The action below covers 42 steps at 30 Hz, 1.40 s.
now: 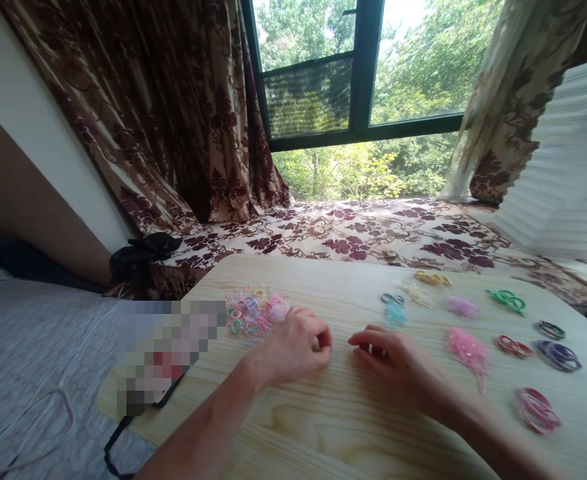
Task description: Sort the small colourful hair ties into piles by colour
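Note:
My left hand (pixel 298 343) rests over the table beside a mixed heap of small coloured hair ties (pixel 256 313). Its thumb and fingertips are curled together, and whatever may lie between them is hidden. To the right, my right hand (pixel 398 357) is loosely bent, a small gap showing between thumb and forefinger, with nothing visible in it. Light-blue hair ties (pixel 394 315) and dark teal ones (pixel 392 299) lie just beyond it. Farther right are groups of pink (pixel 468 350), lilac (pixel 462 307), red (pixel 514 346) and green hair ties (pixel 507 301).
Yellow (pixel 432 279), cream (pixel 416 293), black (pixel 551 329), purple (pixel 558 355) and deep-pink hair ties (pixel 538 410) also lie on the wooden table (pixel 323 427). A blurred-out object (pixel 168 360) with a black strap is at the left edge. A window (pixel 361 127) stands behind.

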Each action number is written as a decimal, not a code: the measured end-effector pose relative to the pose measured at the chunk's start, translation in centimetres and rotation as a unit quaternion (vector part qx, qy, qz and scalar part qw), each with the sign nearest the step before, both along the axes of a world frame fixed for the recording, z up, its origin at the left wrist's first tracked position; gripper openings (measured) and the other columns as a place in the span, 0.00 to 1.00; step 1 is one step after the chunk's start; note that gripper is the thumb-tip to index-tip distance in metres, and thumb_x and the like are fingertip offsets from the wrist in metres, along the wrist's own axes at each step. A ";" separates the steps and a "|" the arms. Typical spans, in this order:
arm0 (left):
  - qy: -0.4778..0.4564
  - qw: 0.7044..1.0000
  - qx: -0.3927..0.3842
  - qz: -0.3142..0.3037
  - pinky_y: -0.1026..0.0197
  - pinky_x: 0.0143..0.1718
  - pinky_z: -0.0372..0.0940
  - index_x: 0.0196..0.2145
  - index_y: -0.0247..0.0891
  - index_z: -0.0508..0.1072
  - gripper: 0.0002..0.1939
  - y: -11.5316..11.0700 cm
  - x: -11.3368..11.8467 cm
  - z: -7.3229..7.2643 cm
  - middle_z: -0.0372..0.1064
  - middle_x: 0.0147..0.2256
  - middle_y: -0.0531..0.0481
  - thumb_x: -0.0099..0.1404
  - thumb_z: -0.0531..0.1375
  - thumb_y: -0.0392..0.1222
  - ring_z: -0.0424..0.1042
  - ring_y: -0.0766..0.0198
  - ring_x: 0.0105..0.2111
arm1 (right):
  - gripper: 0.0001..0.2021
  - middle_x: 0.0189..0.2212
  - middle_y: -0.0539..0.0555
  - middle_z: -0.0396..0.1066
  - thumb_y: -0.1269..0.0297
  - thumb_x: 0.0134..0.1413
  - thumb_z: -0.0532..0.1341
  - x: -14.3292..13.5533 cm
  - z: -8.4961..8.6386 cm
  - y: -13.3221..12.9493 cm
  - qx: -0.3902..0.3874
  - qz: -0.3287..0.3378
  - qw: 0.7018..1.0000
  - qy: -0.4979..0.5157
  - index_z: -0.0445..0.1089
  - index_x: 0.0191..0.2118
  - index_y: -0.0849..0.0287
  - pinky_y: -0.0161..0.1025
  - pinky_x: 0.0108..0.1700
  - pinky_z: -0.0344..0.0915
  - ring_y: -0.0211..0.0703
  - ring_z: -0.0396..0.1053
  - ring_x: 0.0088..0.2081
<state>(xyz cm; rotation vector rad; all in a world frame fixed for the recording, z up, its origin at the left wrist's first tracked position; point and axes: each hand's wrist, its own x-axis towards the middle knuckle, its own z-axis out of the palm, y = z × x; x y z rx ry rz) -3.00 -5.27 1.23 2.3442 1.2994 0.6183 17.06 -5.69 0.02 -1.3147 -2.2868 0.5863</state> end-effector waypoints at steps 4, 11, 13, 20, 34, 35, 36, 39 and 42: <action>-0.033 0.999 -0.012 0.006 0.63 0.44 0.61 0.25 0.39 0.71 0.05 -0.1 0.4 0.0 0.70 0.29 0.52 0.53 0.56 0.33 0.67 0.63 0.38 | 0.11 0.27 0.52 0.72 0.63 0.53 0.55 -0.4 -0.1 -0.2 -0.008 0.005 0.999 0.050 0.74 0.36 0.58 0.32 0.26 0.61 0.35 0.65 0.23; -0.061 0.997 -0.039 0.001 0.64 0.43 0.62 0.25 0.39 0.72 0.05 -0.3 0.7 0.1 0.70 0.31 0.52 0.54 0.56 0.35 0.68 0.64 0.39 | 0.11 0.27 0.52 0.72 0.64 0.54 0.54 -0.7 -0.1 -0.2 -0.018 0.019 0.998 0.063 0.73 0.30 0.58 0.32 0.28 0.60 0.36 0.66 0.26; -0.068 0.997 -0.046 0.005 0.64 0.43 0.62 0.26 0.39 0.73 0.06 -0.3 0.8 0.1 0.70 0.31 0.52 0.54 0.56 0.35 0.68 0.64 0.38 | 0.10 0.27 0.51 0.72 0.64 0.54 0.54 -0.7 -0.2 -0.2 -0.018 0.009 0.998 0.065 0.73 0.32 0.58 0.32 0.28 0.60 0.36 0.65 0.26; -0.083 0.994 -0.068 0.009 0.64 0.43 0.61 0.26 0.39 0.73 0.05 -0.4 1.0 0.4 0.70 0.31 0.52 0.54 0.57 0.35 0.68 0.64 0.38 | 0.11 0.27 0.52 0.71 0.63 0.54 0.55 -0.7 0.1 -0.3 -0.025 0.022 0.998 0.058 0.73 0.30 0.58 0.32 0.29 0.60 0.37 0.66 0.28; -0.078 0.995 -0.058 -0.004 0.63 0.44 0.60 0.31 0.39 0.73 0.06 -0.1 0.3 0.3 0.71 0.33 0.52 0.53 0.59 0.38 0.67 0.64 0.39 | 0.14 0.23 0.50 0.71 0.59 0.54 0.54 -0.4 -0.6 0.3 -0.043 0.015 0.991 0.127 0.74 0.28 0.59 0.32 0.26 0.59 0.37 0.64 0.24; -0.073 0.996 -0.053 -0.014 0.63 0.44 0.60 0.31 0.39 0.73 0.06 -0.1 0.3 0.3 0.71 0.33 0.52 0.52 0.60 0.38 0.67 0.64 0.39 | 0.14 0.22 0.50 0.71 0.59 0.54 0.54 -0.5 -0.6 0.3 -0.044 0.016 0.991 0.129 0.74 0.28 0.59 0.32 0.26 0.59 0.37 0.64 0.24; -0.070 0.996 -0.047 -0.023 0.63 0.45 0.60 0.30 0.39 0.73 0.06 -0.2 0.4 0.3 0.71 0.32 0.53 0.52 0.61 0.39 0.66 0.64 0.39 | 0.14 0.22 0.50 0.71 0.59 0.54 0.54 -0.5 -0.5 0.3 -0.045 0.016 0.990 0.130 0.74 0.27 0.60 0.32 0.26 0.59 0.37 0.64 0.24; -0.066 0.997 -0.027 -0.038 0.63 0.45 0.59 0.28 0.38 0.73 0.04 -0.2 0.5 0.4 0.71 0.30 0.53 0.54 0.59 0.39 0.66 0.65 0.37 | 0.15 0.21 0.49 0.70 0.59 0.54 0.54 -0.5 -0.3 0.2 -0.051 0.018 0.990 0.128 0.74 0.27 0.60 0.32 0.25 0.58 0.36 0.63 0.24; -0.059 0.997 -0.014 -0.040 0.63 0.45 0.58 0.25 0.37 0.73 0.07 -0.2 0.7 0.5 0.70 0.27 0.53 0.57 0.56 0.37 0.67 0.66 0.35 | 0.15 0.22 0.49 0.71 0.60 0.55 0.53 -0.5 -0.2 0.1 -0.060 0.022 0.990 0.124 0.74 0.27 0.60 0.31 0.26 0.58 0.36 0.63 0.24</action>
